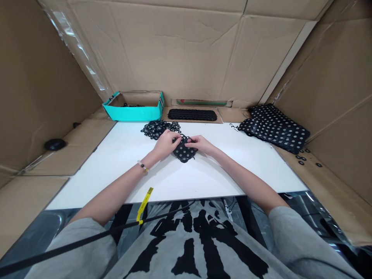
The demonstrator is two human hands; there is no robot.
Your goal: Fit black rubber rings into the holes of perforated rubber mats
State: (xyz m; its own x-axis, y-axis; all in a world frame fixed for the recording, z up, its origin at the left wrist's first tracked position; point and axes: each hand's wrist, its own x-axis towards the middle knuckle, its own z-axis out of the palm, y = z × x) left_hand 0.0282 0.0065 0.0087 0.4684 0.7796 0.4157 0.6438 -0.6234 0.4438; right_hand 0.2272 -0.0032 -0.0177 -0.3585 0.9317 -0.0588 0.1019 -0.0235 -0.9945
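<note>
**Progress, as far as visible:** one small black perforated rubber sheet in hand between both hands. Farther right of the right hand, a flat stack of matching black sheets with pale round dots. Just beyond the left hand, a loose heap of black rubber rings. Contents of the held sheet's holes: too small to tell.

**Hand state:** left hand narrow, fingertips pinching the sheet's upper left side. Right hand narrow, fingers gripping the upper right side.

**Sheet location:** directly beneath and between both hands, resting on the white table.

**Surroundings:** beyond the left hand, a turquoise cardboard tray holding a few black rings. Beyond both hands, a black ribbed mat. Far right of the right hand, scattered black rings on brown cardboard. On the left wrist, a beaded bracelet.
</note>
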